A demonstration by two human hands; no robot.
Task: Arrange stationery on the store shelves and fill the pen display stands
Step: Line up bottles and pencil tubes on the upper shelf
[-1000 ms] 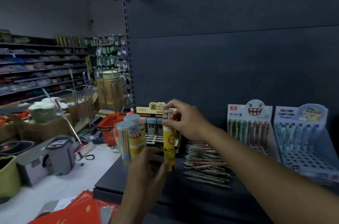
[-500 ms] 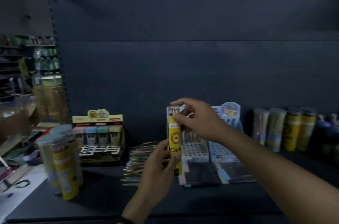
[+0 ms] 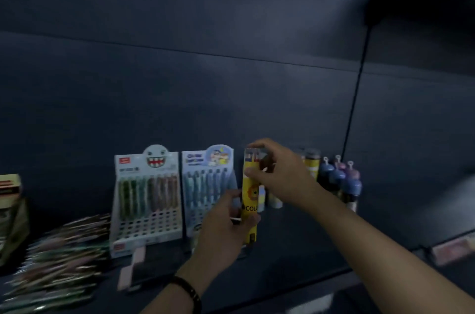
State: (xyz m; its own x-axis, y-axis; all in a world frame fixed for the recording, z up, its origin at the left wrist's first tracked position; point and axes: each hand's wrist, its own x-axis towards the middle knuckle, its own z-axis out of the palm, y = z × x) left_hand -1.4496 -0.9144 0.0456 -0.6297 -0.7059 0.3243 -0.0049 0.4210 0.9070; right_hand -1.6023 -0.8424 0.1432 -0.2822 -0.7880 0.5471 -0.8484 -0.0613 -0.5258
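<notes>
**Two-handed grip on a pencil tube at the shelf.** The fingers [image 3: 257, 144] of the right hand [image 3: 282, 177] are curled over the clear top of a yellow tube [image 3: 249, 201], with the thumb pressed against its upper side. The fingers [image 3: 250, 219] of the left hand [image 3: 226, 231] are wrapped round its lower part. The tube is held roughly upright above the dark shelf [image 3: 295, 249], just right of the pen display stands.

The tube is a slim yellow cylinder. Coloured pencil ends are seen through its transparent cap, a cartoon lion face is printed at mid-height, and the black letters "COLO" are read below it.

A dark wristband [image 3: 190, 293] is worn on the left wrist. To the left stand a white monster-face stand [image 3: 146, 226] and a pale blue cartoon stand [image 3: 205, 159], both part-filled with pens. A pile of loose pens [image 3: 59, 249] lies on the shelf further left. Behind the right hand a row of tubes [image 3: 312, 159] is partly hidden, and beside it stand blue-capped items [image 3: 344, 180], possibly bottles, though blur prevents certainty.

Compared with half a second earlier, the grip of both hands is unchanged. The tube has been carried rightward past the stands and closer to the row of tubes, and the yellow tubes at the shelf's left end are gone from view.
</notes>
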